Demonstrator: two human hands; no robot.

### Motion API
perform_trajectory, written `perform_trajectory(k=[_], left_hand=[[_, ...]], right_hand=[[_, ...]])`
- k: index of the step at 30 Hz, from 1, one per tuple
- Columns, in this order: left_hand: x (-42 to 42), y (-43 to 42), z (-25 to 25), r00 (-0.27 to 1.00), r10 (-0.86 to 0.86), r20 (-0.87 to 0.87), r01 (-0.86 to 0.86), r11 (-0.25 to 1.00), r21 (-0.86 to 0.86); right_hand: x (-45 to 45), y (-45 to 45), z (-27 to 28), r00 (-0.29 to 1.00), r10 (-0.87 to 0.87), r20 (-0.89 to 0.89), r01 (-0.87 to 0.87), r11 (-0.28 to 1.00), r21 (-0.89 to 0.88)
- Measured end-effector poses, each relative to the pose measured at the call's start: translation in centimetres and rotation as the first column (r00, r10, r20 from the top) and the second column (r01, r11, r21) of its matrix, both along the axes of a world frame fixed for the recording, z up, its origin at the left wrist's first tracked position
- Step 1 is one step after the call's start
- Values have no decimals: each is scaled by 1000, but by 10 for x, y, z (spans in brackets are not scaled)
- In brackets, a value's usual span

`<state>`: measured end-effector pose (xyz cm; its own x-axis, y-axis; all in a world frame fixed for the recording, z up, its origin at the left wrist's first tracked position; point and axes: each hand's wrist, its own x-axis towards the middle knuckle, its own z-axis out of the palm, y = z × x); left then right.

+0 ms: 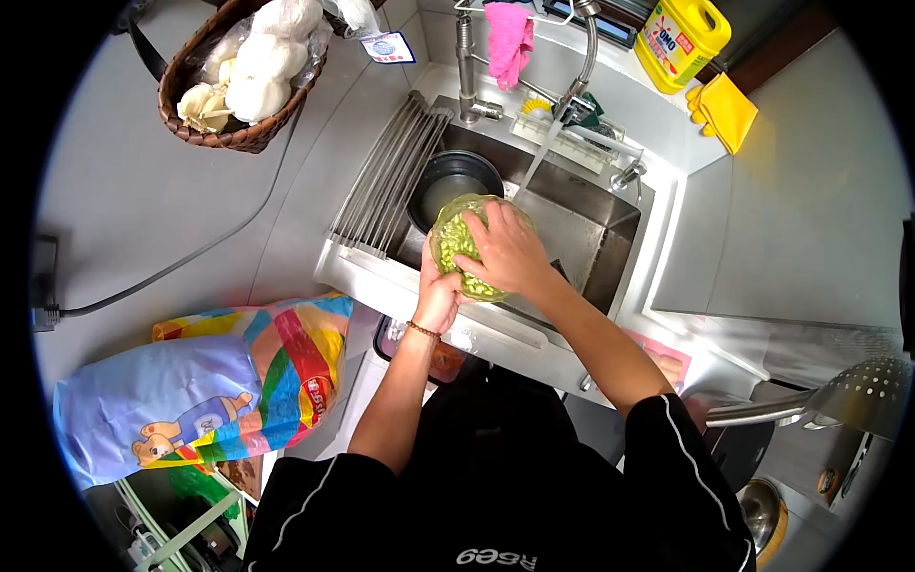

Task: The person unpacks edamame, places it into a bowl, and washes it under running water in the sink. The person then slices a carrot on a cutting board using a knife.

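Head view: left hand (439, 297) grips the green bowl (463, 205) at the near edge of the sink (600, 250), right hand (512, 252) spread over the beans (449, 246) inside, cannot tell if pinching any; a level bowl and light stirring should stop spills.

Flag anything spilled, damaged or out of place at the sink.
Nothing stands out: the left hand supports the bowl, the right hand is over the beans inside, and the dark vessel sits in the sink. No spilled beans visible.

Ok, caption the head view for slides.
Left hand holds a bowl of green beans above a steel sink, right hand over them.
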<state>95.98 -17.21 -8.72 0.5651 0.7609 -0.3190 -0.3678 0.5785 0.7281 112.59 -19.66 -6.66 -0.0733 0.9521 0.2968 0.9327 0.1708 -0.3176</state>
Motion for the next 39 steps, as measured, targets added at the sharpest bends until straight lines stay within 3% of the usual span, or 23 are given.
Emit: perform_trajectory(k=[16, 39], left_hand=[[-8, 0, -2, 999, -10, -35, 12, 998, 59], [-7, -1, -4, 995, -38, -92, 45, 997, 70]], right_hand=[[-8, -6, -11, 999, -36, -35, 37, 999, 26], [-10, -11, -16, 994, -93, -56, 87, 992, -96]])
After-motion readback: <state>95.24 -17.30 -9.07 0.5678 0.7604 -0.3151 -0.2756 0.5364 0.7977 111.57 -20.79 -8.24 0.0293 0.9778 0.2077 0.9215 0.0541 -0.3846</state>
